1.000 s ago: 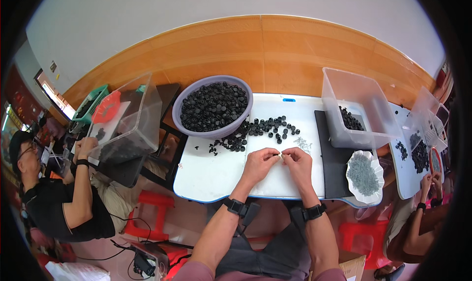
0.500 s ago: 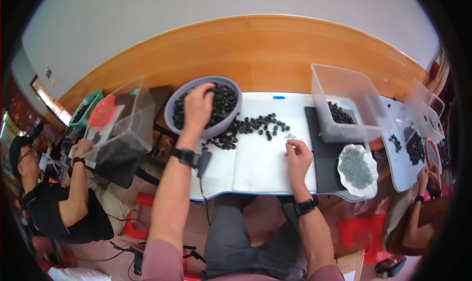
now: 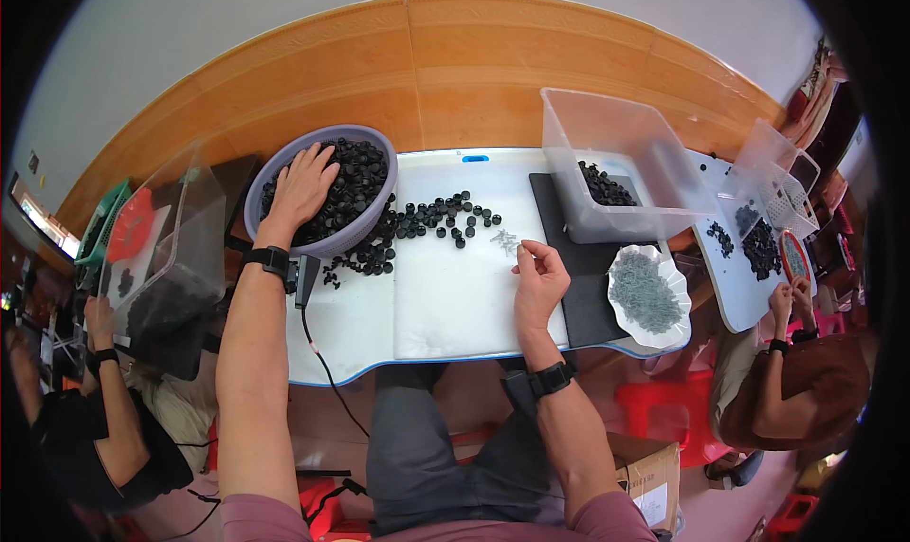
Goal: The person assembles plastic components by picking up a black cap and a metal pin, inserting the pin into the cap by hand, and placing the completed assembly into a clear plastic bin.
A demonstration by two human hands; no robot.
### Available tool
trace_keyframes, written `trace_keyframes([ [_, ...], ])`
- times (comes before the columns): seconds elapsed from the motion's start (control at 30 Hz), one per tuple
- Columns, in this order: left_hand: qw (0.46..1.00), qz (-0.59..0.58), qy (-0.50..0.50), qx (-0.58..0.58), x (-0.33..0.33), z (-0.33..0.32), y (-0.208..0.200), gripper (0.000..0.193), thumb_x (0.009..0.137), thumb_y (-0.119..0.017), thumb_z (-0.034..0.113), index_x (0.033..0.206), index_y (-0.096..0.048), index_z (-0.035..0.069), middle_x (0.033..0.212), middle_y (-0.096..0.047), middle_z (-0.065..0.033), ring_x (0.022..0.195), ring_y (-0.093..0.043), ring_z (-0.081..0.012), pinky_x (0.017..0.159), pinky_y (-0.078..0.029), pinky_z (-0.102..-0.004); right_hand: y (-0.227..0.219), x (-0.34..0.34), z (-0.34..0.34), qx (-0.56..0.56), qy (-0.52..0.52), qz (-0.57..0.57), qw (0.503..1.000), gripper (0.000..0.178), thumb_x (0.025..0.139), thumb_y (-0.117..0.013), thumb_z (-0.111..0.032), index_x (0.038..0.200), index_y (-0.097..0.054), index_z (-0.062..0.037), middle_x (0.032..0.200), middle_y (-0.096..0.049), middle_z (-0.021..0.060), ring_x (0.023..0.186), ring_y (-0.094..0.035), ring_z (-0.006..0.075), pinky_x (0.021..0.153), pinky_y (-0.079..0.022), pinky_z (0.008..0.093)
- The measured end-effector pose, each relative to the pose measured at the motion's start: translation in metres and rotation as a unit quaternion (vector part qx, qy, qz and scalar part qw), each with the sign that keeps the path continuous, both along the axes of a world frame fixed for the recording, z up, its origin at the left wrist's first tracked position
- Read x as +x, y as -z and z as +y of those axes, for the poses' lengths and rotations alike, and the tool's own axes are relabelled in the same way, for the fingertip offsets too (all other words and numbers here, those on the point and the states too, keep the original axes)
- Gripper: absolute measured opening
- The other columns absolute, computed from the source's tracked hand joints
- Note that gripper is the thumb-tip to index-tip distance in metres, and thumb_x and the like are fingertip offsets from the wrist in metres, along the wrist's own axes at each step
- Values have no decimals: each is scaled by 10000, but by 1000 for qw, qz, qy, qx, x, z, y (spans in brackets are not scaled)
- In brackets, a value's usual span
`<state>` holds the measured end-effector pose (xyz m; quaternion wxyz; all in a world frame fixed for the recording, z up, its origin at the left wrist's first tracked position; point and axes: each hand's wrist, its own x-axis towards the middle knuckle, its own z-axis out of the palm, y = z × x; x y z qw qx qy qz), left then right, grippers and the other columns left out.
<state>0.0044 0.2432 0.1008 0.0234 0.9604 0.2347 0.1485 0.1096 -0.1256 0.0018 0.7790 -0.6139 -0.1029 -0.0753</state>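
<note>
My left hand [image 3: 301, 186] lies with fingers spread on small round black plastic caps [image 3: 365, 167]. They fill a purple-grey basin [image 3: 381, 212] at the left of the white table [image 3: 455, 319]. Loose black caps [image 3: 441, 216] are scattered from the basin toward the table's middle. Close to a little pile of thin grey pins [image 3: 504, 241], my right hand [image 3: 542, 281] is closed, thumb and fingertips pinched together. Whatever those fingertips may hold is too small to make out. A white scalloped dish [image 3: 677, 324] right of this hand contains many grey pins [image 3: 645, 291].
A clear plastic bin [image 3: 621, 225] with black parts stands at the back right, partly on a black mat [image 3: 588, 310]. Co-workers sit at both sides. A cable [image 3: 327, 376] hangs over the front edge; a red stool [image 3: 664, 409] stands at lower right.
The whole view has shifted, so the table appears farther left. My left hand has gone from curled fingers to spread ones on the caps. My right hand stays pinched by the pins.
</note>
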Motion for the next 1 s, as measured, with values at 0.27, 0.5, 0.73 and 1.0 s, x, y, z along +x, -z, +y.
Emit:
trace_keyframes([
  [0.27,998,-13,-38,51,4,-17,-4,560,1042,-440,489,1462,-527,130,1562,-439,-164,1450,-375,-352,1165,-313,-505,10,8,2,-2,14,7,1000,74,894,-716,-10,960,-714,25,842,-662,18,685,-581,69,636,-501,224],
  [0.5,945,-215,241,50,42,-122,-9,174,868,-691,92,1035,-721,55,1053,-701,-128,1044,-641,-327,906,-514,-427,7,5,0,-135,51,-62,987,54,867,-714,-4,918,-734,-8,894,-631,43,717,-590,114,666,-494,259],
  [0.73,975,-71,203,-49,97,-198,55,135,855,-727,186,939,-776,91,973,-710,-115,989,-644,-318,861,-496,-449,9,4,5,-92,58,-59,992,52,865,-720,-5,913,-737,-11,897,-636,43,714,-599,115,667,-502,256],
  [1.0,979,-67,185,-53,103,-208,62,137,843,-728,214,884,-779,94,938,-677,-108,986,-630,-301,856,-481,-431,6,4,4,-80,50,-50,994,47,873,-708,6,913,-731,-5,900,-637,49,709,-600,114,654,-500,252],
])
